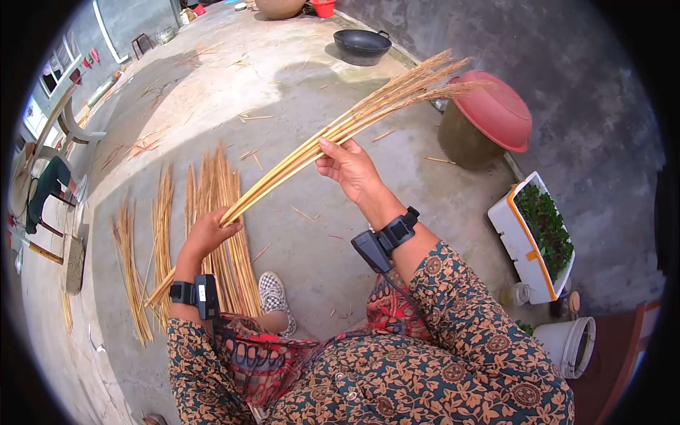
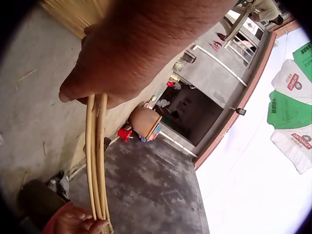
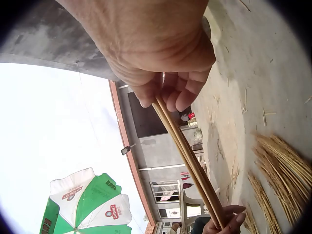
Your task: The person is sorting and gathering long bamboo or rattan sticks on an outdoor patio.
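Observation:
A thin bundle of dry straw-coloured stalks (image 1: 283,172) with feathery brown heads slants across the head view, heads toward the upper right. My left hand (image 1: 207,237) grips it near the lower end, where the butts pass behind the wrist. Farther up, just below the heads, my right hand (image 1: 348,170) pinches the stalks between thumb and fingers. In the left wrist view, several stalks (image 2: 97,161) run from the left hand (image 2: 114,63) down to the right fingers. The right wrist view shows the stalks (image 3: 187,156) between the right hand (image 3: 156,53) and the left.
Several piles of similar stalks (image 1: 223,227) lie on the concrete floor (image 1: 304,234) at left, beside a checkered shoe (image 1: 275,294). To the right stand a red-lidded vat (image 1: 492,106), a white planter box (image 1: 520,241) and a white bucket (image 1: 559,343). A black wok (image 1: 361,46) sits farther back.

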Demonstrator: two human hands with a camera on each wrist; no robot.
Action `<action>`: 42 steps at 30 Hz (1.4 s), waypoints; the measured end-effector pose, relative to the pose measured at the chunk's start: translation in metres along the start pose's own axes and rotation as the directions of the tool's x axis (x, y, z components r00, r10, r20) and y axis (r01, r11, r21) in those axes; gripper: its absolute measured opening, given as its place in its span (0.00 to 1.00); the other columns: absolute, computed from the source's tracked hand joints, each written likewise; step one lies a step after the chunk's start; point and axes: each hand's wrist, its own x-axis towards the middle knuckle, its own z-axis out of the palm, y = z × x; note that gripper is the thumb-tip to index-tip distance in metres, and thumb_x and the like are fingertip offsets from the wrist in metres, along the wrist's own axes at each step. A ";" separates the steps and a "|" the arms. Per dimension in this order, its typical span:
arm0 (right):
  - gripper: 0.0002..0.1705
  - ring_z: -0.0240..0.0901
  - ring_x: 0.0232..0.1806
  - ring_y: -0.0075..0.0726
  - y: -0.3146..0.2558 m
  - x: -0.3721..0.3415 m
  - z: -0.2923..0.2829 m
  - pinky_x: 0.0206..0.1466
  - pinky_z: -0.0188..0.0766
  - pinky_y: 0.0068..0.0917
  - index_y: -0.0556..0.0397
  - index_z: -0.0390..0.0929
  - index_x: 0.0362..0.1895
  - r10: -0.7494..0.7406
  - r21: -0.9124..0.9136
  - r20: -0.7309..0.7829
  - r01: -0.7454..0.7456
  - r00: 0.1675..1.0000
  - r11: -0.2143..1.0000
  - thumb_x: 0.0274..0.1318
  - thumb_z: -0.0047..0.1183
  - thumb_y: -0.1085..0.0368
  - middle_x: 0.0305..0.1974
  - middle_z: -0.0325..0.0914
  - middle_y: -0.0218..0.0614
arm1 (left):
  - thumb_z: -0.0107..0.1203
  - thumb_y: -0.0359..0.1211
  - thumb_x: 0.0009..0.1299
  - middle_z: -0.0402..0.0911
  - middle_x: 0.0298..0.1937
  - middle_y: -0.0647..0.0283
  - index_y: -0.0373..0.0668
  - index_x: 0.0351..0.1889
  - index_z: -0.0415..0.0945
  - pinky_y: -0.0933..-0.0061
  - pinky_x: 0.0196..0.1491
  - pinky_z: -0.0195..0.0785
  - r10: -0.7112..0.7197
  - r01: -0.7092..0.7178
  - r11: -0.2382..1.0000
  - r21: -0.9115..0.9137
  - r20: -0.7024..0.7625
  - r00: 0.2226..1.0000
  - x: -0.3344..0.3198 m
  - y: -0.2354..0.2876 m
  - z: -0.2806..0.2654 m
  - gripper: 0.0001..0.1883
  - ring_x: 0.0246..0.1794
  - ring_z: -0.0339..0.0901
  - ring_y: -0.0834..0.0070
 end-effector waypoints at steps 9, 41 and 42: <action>0.16 0.70 0.32 0.23 -0.013 0.006 -0.021 0.35 0.70 0.22 0.48 0.73 0.37 -0.113 0.079 -0.108 0.122 0.988 0.989 0.56 0.54 0.51 0.30 0.73 0.26 | 0.61 0.37 0.59 0.77 0.27 0.62 0.39 0.38 0.76 0.72 0.36 0.66 -0.018 0.026 0.991 -0.128 0.064 0.998 -0.001 -0.014 0.007 0.13 0.28 0.72 0.74; 0.08 0.67 0.25 0.18 -0.015 0.016 -0.038 0.24 0.64 0.14 0.47 0.75 0.36 -0.035 0.188 -0.253 0.085 0.967 0.978 0.54 0.57 0.60 0.26 0.72 0.23 | 0.64 0.42 0.57 0.77 0.26 0.64 0.40 0.36 0.78 0.72 0.36 0.66 -0.094 0.124 0.983 -0.137 0.205 0.974 -0.005 0.005 0.004 0.17 0.29 0.72 0.76; 0.08 0.67 0.25 0.18 -0.015 0.017 -0.040 0.23 0.63 0.14 0.47 0.75 0.35 -0.033 0.201 -0.245 0.084 0.969 0.976 0.54 0.57 0.60 0.26 0.72 0.24 | 0.64 0.42 0.58 0.77 0.26 0.65 0.40 0.37 0.77 0.72 0.36 0.66 -0.105 0.138 0.980 -0.144 0.218 0.970 -0.006 0.007 0.004 0.17 0.29 0.72 0.76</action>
